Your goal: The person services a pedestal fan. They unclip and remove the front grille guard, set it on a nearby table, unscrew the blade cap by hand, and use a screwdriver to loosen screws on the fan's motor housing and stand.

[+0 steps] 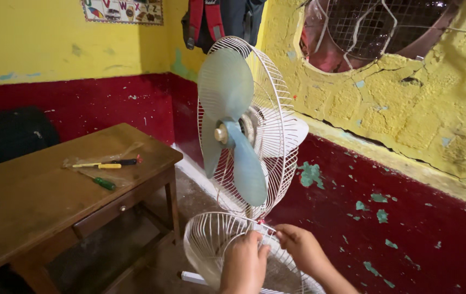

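A standing fan with pale blue blades (232,130) and a white wire rear guard (268,125) stands in front of me. Its white front guard (208,242) hangs open below, tilted down from the bottom rim. My left hand (244,264) grips the wires of the front guard near the point where both guards meet. My right hand (301,247) pinches a small clip at that joint, fingers closed on it. The fan's white pole (192,277) shows just under the guard.
A wooden table with a drawer (37,201) stands to the left, with a yellow-handled tool (102,165) and a green-handled screwdriver (104,183) on it. Yellow and red walls with peeling paint surround. A bag (216,19) hangs above; a mesh-covered round opening (374,27) is upper right.
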